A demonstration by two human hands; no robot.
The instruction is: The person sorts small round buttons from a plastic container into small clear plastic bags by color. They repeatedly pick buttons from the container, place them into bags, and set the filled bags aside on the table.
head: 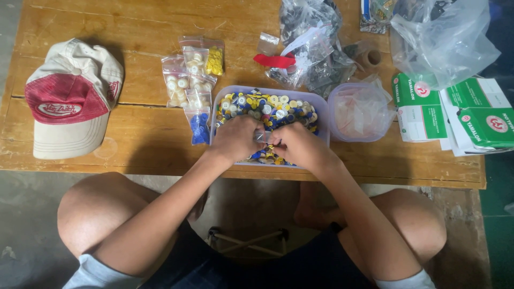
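Both hands meet over the near edge of the button tray [321,107]: the left hand [237,138] and right hand [296,145] pinch a small clear bag [262,137] between them, fingers narrow.

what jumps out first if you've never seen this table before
The eye goes to the clear tub of yellow, blue and white buttons at the middle of the wooden table, where the left hand and right hand meet over a small clear bag. A red and cream cap lies far left, and small filled bags sit beside the tub.
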